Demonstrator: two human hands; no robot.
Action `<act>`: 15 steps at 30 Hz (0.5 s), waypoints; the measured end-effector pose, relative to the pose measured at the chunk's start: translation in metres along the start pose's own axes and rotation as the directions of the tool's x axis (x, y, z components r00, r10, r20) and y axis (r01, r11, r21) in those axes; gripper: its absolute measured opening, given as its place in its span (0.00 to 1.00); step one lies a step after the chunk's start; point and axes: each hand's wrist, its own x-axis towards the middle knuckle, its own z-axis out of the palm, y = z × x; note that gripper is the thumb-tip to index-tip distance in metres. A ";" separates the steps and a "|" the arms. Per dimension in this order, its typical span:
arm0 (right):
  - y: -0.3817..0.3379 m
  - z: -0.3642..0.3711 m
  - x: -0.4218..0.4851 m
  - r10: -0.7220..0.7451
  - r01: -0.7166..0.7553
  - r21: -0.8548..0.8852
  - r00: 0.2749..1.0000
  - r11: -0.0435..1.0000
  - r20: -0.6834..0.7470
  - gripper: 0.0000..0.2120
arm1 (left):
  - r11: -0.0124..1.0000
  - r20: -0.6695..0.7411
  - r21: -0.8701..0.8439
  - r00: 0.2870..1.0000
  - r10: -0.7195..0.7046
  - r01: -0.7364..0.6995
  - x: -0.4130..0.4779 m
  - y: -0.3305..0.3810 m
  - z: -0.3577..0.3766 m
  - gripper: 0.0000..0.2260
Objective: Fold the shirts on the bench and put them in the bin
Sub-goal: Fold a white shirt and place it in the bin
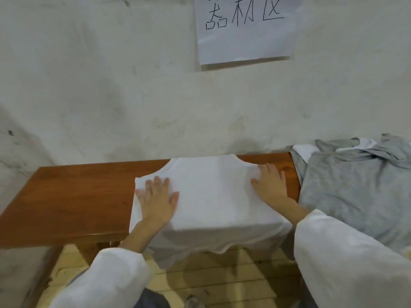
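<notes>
A white shirt (213,196) lies spread across the middle of the wooden bench (73,196), its neckline toward the wall and its lower hem hanging over the bench's near edge. The left hand (156,200) rests flat on the shirt's left part, fingers straight and spread, holding nothing. The right hand (270,182) lies flat on the shirt's right part near the far corner, fingers straight and close together, also gripping nothing. Both arms wear white sleeves (347,258).

Just to the right of the white shirt, a loose heap of grey shirts (355,185) covers the right end of the bench, with a bit of white cloth (304,151) showing at its far side. The heap's left edge sits close beside the right hand.

Behind the bench stands a scuffed pale wall (100,85), and a sheet of paper (244,30) with handwritten characters is stuck to it above the shirt. Below the bench's near edge a pale slatted floor (222,281) shows.
</notes>
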 end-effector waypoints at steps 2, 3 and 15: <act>-0.012 -0.006 -0.030 -0.157 0.188 0.182 0.973 0.965 -0.171 0.12 | 0.943 -0.261 -0.254 0.954 0.147 -0.215 -0.029 0.018 -0.003 0.14; -0.017 -0.007 -0.047 -0.257 0.293 0.230 0.950 0.928 -0.177 0.09 | 0.870 -0.315 -0.379 0.928 0.200 -0.316 -0.045 0.029 -0.004 0.10; 0.036 0.067 -0.109 -0.162 0.042 0.207 0.777 0.977 0.608 0.06 | 0.816 0.410 -0.520 0.912 -0.020 0.252 -0.072 -0.010 0.087 0.08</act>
